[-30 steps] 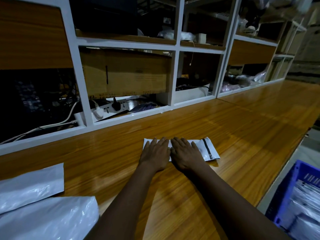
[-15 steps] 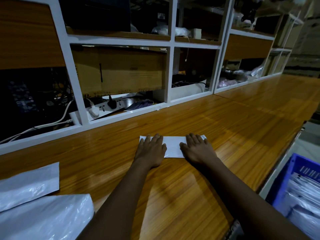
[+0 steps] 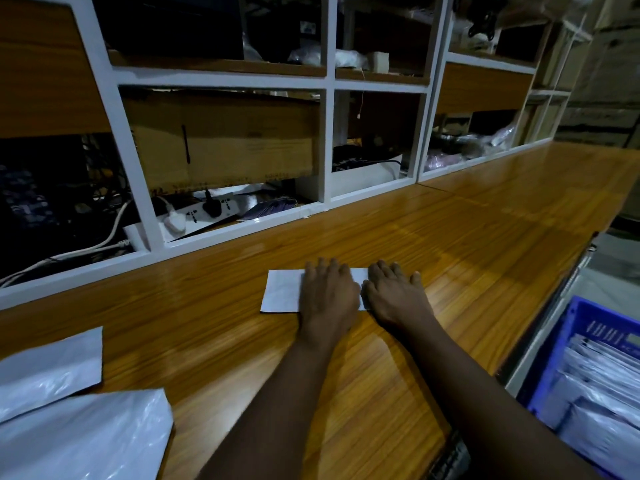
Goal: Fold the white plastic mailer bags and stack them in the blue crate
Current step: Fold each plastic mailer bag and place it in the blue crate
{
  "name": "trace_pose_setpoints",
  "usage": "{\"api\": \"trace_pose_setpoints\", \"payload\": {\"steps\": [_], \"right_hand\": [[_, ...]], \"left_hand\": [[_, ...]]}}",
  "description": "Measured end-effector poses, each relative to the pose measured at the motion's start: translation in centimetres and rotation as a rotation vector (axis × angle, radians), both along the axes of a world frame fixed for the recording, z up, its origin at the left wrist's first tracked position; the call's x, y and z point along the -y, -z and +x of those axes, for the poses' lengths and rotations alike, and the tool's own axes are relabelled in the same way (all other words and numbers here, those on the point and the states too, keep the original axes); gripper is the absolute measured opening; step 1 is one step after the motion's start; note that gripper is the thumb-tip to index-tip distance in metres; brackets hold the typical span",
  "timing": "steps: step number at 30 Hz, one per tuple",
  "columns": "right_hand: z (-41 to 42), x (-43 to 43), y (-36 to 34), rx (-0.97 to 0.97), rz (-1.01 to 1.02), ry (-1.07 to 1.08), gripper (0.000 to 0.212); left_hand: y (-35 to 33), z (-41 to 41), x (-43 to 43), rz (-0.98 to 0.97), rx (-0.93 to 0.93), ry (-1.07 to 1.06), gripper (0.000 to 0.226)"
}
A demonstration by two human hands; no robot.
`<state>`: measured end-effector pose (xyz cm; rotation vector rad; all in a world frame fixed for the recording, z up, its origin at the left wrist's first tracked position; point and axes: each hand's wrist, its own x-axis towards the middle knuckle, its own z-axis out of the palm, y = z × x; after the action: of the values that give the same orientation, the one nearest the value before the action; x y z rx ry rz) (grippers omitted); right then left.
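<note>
Now both my hands, left (image 3: pixel 329 292) and right (image 3: pixel 394 294), lie spread flat, pressing the folded mailer (image 3: pixel 282 291) onto the counter (image 3: pixel 467 258) to crease it; the crate (image 3: pixel 568 344) waits near right.

Dim lighting throughout. Glossy wood-grain tabletop (image 3: pixel 485 237) underneath, running far to the right of the right hand (image 3: pixel 394 297). White-framed shelving (image 3: pixel 327 140) directly beyond; cardboard box (image 3: pixel 225 143) and power strip (image 3: pixel 195 216) with cables (image 3: pixel 79 251) in the bay beyond and left of the left hand (image 3: pixel 329 296). Grey floor (image 3: pixel 609 268) far right.
</note>
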<state>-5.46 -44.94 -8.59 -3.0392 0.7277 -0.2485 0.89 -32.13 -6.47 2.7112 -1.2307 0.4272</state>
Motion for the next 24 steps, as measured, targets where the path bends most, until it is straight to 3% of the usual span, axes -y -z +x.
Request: {"api": "trace_pose_setpoints", "payload": {"steps": [7, 13, 24], "right_hand": [[0.0, 0.2, -0.5, -0.124, 0.026, 0.003, 0.061], [0.0, 0.5, -0.3, -0.136, 0.011, -0.002, 0.062], [0.1, 0.6, -0.1, -0.156, -0.031, -0.009, 0.060]], "left_hand": [[0.5, 0.3, 1.7, 0.035, -0.157, 0.053, 0.053], [1.0, 2.3, 0.4, 0.036, -0.298, -0.092, 0.062], [1.3, 4.0, -1.8, 0.059, -0.273, -0.142, 0.065]]}}
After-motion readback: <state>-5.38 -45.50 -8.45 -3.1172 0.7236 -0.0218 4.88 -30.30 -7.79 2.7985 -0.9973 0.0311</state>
